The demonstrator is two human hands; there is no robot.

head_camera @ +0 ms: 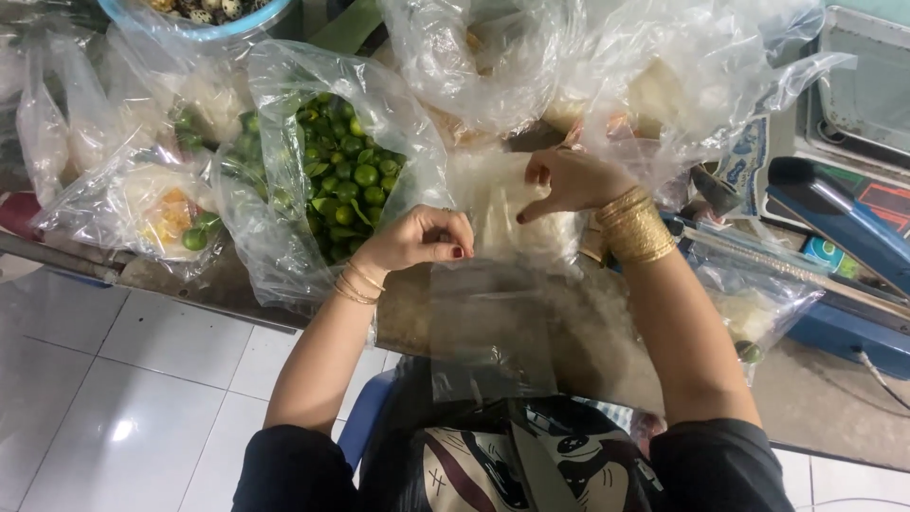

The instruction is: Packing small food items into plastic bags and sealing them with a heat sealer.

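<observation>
We see both hands at frame centre, working one small clear bag (493, 322) that hangs from the table (190, 284) edge toward the lap. The left hand (417, 237), fingers curled narrow, pinches the bag's top edge at about 10 o'clock of the bag. The right hand (569, 180), at 1 o'clock of it, has fingers bent into the bag's mouth over a pale white filling (502, 204); we cannot tell what the filling is. Gold bangles (635, 228) sit on the right wrist, thinner ones on the left.

At 9 o'clock of the left hand, touching distance, a big open plastic bag holds small green limes (346, 161). Further toward 9 o'clock lie sealed packets (161, 213). At 3 o'clock a blue sealing machine (844, 228) rests on the table. White floor tiles (123, 379) show at 7 o'clock.
</observation>
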